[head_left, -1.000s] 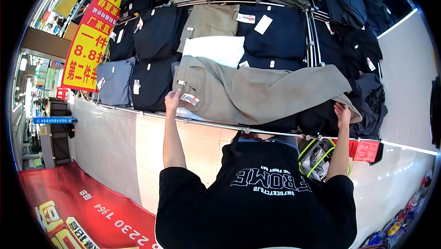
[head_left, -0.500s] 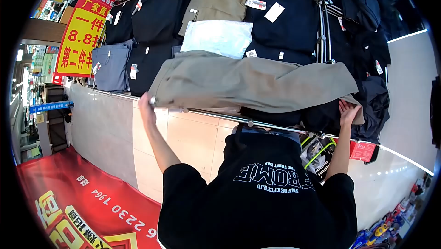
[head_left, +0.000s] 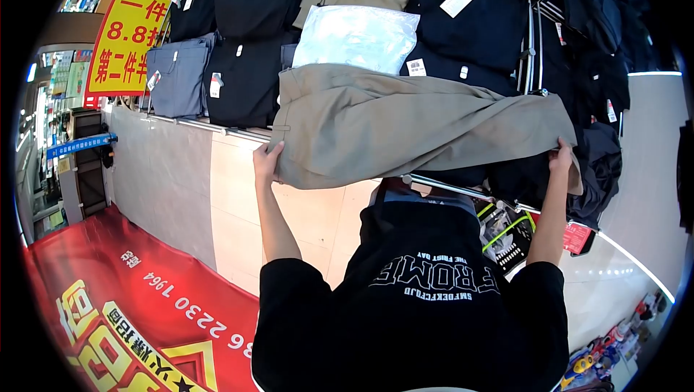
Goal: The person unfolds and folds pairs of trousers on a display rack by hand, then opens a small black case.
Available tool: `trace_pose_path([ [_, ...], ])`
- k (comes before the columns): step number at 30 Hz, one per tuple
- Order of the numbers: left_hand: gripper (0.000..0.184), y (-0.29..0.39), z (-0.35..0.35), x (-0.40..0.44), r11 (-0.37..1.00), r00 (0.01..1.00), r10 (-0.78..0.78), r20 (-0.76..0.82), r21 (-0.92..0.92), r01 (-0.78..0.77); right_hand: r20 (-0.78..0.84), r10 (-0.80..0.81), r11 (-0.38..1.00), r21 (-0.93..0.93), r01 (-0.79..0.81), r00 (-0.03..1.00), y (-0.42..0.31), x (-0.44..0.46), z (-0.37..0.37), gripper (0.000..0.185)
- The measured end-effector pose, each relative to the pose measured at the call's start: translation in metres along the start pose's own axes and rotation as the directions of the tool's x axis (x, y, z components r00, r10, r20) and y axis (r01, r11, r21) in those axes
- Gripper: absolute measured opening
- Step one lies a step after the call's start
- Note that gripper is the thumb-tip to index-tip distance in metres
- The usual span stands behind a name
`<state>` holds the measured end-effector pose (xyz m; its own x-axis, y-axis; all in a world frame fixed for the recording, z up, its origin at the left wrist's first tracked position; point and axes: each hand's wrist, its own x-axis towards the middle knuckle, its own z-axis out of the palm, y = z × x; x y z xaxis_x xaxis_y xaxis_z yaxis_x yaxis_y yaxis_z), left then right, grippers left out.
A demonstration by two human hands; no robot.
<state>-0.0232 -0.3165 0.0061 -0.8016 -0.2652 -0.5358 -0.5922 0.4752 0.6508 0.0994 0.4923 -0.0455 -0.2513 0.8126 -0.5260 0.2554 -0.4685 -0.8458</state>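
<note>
A pair of khaki trousers (head_left: 419, 128) is stretched sideways in front of me, folded lengthwise. My left hand (head_left: 267, 161) grips the waistband end, its thumb and fingers closed on the edge. At the leg end, my right hand (head_left: 560, 157) is closed on the hem. Behind the trousers lies a white plastic-wrapped packet (head_left: 358, 39), its lower edge covered by the cloth. Folded black trousers (head_left: 246, 85) with a tag lie on the rack left of the packet, beside folded grey trousers (head_left: 177, 81).
A metal rail (head_left: 463, 188) runs along the rack's front edge. More black trousers (head_left: 463, 23) with tags lie behind. A dark crumpled garment (head_left: 596, 171) hangs by my right hand. A yellow sign (head_left: 126, 38) stands at left; a black basket (head_left: 506, 240) sits below the rail.
My left hand has moved right and slightly up, with the waistband end now held nearer to me, off the rail. My right hand has risen and its fingers have closed on the hem.
</note>
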Motion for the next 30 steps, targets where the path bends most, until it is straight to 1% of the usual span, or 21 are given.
trace_pose_path([
  [1,0.037,0.006,-0.001,-0.001,1.000,1.000,-0.005,-0.003,0.001,0.005,0.057,-0.011,0.992,0.127,0.004,0.998,-0.005,0.007,-0.001,0.036],
  [3,0.033,0.033,-0.007,-0.009,0.898,0.966,0.258,0.023,-0.374,-0.231,0.260,-0.122,0.939,0.342,0.027,0.958,-0.041,-0.009,-0.006,0.032],
  [4,0.028,0.050,-0.018,-0.022,0.835,0.939,0.344,-0.022,-0.451,-0.316,0.328,-0.162,0.910,0.414,0.013,0.931,-0.065,-0.033,-0.012,0.032],
  [6,0.028,0.061,-0.033,-0.040,0.681,0.905,0.398,-0.152,-0.612,-0.402,0.262,-0.247,0.824,0.563,0.060,0.933,-0.089,-0.054,-0.046,0.034],
  [8,0.028,0.059,-0.043,-0.055,0.565,0.895,0.409,-0.178,-0.721,-0.401,0.291,-0.306,0.727,0.686,0.025,0.906,-0.097,-0.077,-0.081,0.032],
  [10,0.027,0.037,-0.040,-0.058,0.576,0.911,0.386,-0.147,-0.733,-0.362,0.007,-0.254,0.728,0.660,0.186,0.967,-0.077,-0.063,-0.113,0.030],
  [12,0.023,0.004,-0.026,-0.053,0.741,0.986,0.159,0.039,-0.665,-0.093,-0.031,0.014,0.848,0.530,0.005,0.999,-0.023,-0.010,-0.162,0.032],
  [14,0.018,-0.031,-0.007,-0.049,0.842,0.993,0.017,0.115,-0.537,0.048,-0.145,0.311,0.893,0.383,-0.237,0.939,0.022,0.015,-0.180,0.040],
  [16,0.017,-0.031,0.016,-0.060,0.912,0.997,-0.047,0.067,-0.403,0.070,-0.362,0.221,0.960,0.243,-0.137,0.906,0.033,-0.015,-0.164,0.043],
  [17,0.017,-0.029,0.023,-0.065,0.912,0.995,-0.075,0.067,-0.398,0.095,-0.486,0.008,1.000,0.001,-0.008,0.874,0.033,-0.035,-0.151,0.051],
  [18,0.017,-0.031,0.030,-0.066,0.924,0.999,-0.038,0.023,-0.381,0.044,-0.484,0.017,1.000,0.004,-0.018,0.875,0.029,-0.057,-0.134,0.051],
  [19,0.017,-0.029,0.033,-0.067,0.949,1.000,-0.013,0.000,-0.314,0.013,-0.598,-0.512,0.813,-0.570,0.122,0.617,0.020,-0.078,-0.114,0.051],
  [20,0.017,-0.026,0.036,-0.068,0.969,1.000,0.012,-0.022,-0.245,-0.017,-0.313,-0.911,0.328,-0.945,0.009,0.270,0.009,-0.094,-0.096,0.052],
  [21,0.017,-0.021,0.039,-0.071,0.972,1.000,0.012,-0.027,-0.236,-0.018,-0.116,-0.963,0.191,-0.931,0.310,0.242,-0.006,-0.105,-0.084,0.049],
  [22,0.017,-0.011,0.041,-0.074,0.967,0.996,0.069,-0.065,-0.242,-0.083,0.065,-0.986,0.037,-0.813,0.581,0.153,-0.018,-0.116,-0.071,0.046],
  [23,0.017,-0.002,0.042,-0.077,0.958,0.987,0.127,-0.102,-0.244,-0.148,0.165,-0.961,0.045,-0.697,0.716,0.220,-0.022,-0.135,-0.049,0.042],
  [24,0.017,0.008,0.041,-0.079,0.960,0.986,0.131,-0.106,-0.235,-0.152,0.271,-0.926,0.072,-0.559,0.826,0.264,-0.021,-0.156,-0.029,0.038],
  [25,0.017,0.018,0.040,-0.082,0.928,0.969,0.191,-0.157,-0.293,-0.231,0.464,-0.849,0.034,-0.429,0.903,0.252,-0.017,-0.171,-0.017,0.038],
  [27,0.017,0.034,0.038,-0.083,0.832,0.928,0.251,-0.274,-0.428,-0.351,0.757,-0.639,0.001,-0.177,0.984,0.137,-0.006,-0.199,-0.002,0.037],
  [28,0.015,0.047,0.032,-0.087,0.789,0.930,0.246,-0.271,-0.501,-0.355,0.853,-0.520,-0.005,-0.065,0.998,0.053,0.001,-0.211,0.004,0.037],
  [30,0.015,0.061,0.018,-0.083,0.672,0.935,0.244,-0.258,-0.651,-0.355,0.946,-0.323,0.044,0.018,0.999,-0.003,0.016,-0.228,0.005,0.035],
])
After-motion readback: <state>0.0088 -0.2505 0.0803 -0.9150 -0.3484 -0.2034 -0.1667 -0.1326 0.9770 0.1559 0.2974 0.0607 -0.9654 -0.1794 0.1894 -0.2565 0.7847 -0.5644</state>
